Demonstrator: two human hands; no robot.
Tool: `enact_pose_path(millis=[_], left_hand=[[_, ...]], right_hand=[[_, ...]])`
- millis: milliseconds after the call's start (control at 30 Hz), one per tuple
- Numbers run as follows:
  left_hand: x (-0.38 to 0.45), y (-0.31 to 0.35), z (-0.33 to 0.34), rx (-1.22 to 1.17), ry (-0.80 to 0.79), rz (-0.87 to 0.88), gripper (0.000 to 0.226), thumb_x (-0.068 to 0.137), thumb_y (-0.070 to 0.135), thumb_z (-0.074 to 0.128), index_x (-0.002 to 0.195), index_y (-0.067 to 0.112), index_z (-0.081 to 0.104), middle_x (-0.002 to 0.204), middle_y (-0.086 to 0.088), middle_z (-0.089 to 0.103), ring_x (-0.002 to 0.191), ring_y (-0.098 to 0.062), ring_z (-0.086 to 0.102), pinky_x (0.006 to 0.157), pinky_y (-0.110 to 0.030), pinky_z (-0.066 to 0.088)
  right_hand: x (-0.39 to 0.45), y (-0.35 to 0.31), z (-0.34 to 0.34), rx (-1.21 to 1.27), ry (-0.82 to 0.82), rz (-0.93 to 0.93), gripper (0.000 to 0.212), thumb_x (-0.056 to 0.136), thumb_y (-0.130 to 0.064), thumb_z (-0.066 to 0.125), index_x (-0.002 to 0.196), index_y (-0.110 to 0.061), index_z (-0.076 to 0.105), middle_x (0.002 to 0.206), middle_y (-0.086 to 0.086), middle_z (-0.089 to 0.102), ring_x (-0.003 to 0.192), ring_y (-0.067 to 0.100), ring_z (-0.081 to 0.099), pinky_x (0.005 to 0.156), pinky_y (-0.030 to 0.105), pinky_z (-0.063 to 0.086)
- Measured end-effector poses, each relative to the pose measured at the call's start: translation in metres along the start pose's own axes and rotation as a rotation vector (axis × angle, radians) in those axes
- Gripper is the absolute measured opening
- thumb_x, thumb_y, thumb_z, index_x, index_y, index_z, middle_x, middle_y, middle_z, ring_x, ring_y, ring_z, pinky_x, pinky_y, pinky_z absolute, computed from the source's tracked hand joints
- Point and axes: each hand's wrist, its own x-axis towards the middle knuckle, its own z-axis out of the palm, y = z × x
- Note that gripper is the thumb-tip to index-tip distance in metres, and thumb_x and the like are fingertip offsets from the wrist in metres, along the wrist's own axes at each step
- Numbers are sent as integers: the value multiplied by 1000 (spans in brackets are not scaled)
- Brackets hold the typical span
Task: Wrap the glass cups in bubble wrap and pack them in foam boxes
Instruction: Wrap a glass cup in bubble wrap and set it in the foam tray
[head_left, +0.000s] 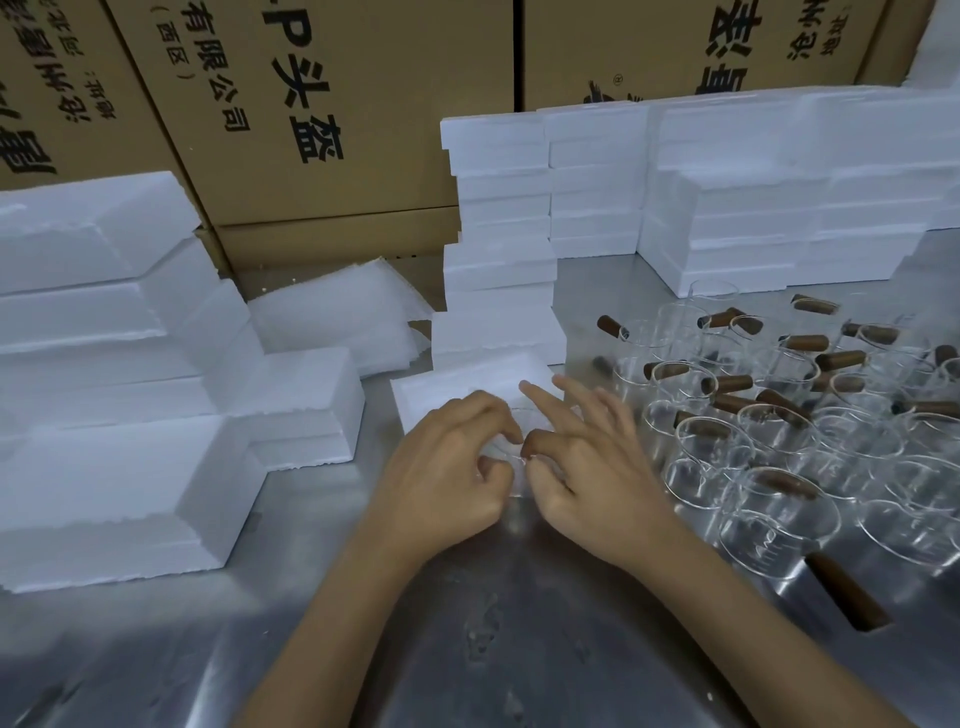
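Hidden, cropped and unclear parts

The clear object (511, 457) pinched between the left hand (447, 467) and right hand (587, 467) is mostly covered by fingers; whether glass or bubble wrap cannot be told. The brown printed cardboard cartons (332, 104) at the far side are cut off by the top edge. The far-right clear glass cups with brown handles (930, 415) run past the right edge.
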Motion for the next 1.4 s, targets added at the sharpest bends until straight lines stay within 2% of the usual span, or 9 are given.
enact_pose_path(millis=[133,267,433,533,667,833,967,1067,1400], left_hand=[[-5,1,5,-19,-161,-4,32,76,35,48,107,29,57,108,20,53,101,-4,49,86,-30,48],[-5,-1,12,-17,-115,-34,33,80,57,58,107,38,51,111,25,48,97,2,50,79,-23,49],[-4,3,16,-36,1,-59,44,78,67,64,107,43,40,116,26,37,88,-5,53,67,-19,48],[-4,2,19,-111,3,-109,59,75,63,72,121,49,37,125,29,34,104,4,47,82,-21,51],[0,5,11,-238,88,-182,73,69,60,73,130,62,32,117,35,44,113,15,40,88,-15,41],[30,-10,-13,-197,334,-205,78,76,39,80,143,43,39,120,37,41,121,1,38,88,-7,33],[46,-41,-21,-163,277,-365,72,73,38,82,137,34,50,127,23,52,123,-9,46,89,-20,35],[44,-59,-9,-170,207,-444,73,73,39,83,139,28,53,134,8,58,125,-16,50,92,-23,35],[38,-63,2,-179,150,-483,70,80,43,76,143,31,47,141,7,55,128,-17,51,93,-22,35]], right_hand=[[0,3,-1,212,105,37,29,78,-25,45,81,-28,73,141,-9,55,141,12,33,117,44,13],[3,18,-6,442,368,168,27,72,-11,54,95,-18,66,113,-8,65,113,11,54,101,29,38],[-4,26,1,441,126,269,36,80,-5,58,108,-27,62,85,-17,63,71,-6,59,66,7,45],[-4,26,0,522,165,258,34,77,-1,61,92,-32,59,73,-15,62,60,5,59,55,7,41],[9,17,-8,619,350,174,27,72,-9,56,93,-25,62,87,-16,63,78,5,63,70,19,48],[60,8,-15,627,361,99,31,83,-17,56,108,-31,65,106,-18,63,92,0,62,75,16,51],[96,12,1,607,148,176,22,91,-21,62,107,-34,67,106,-16,65,85,5,62,81,28,52],[99,16,19,500,34,212,19,93,-30,61,109,-38,66,101,-21,62,75,-7,55,68,12,40],[89,11,32,393,109,231,24,92,-24,61,113,-26,71,104,-9,70,78,5,53,77,23,47]])
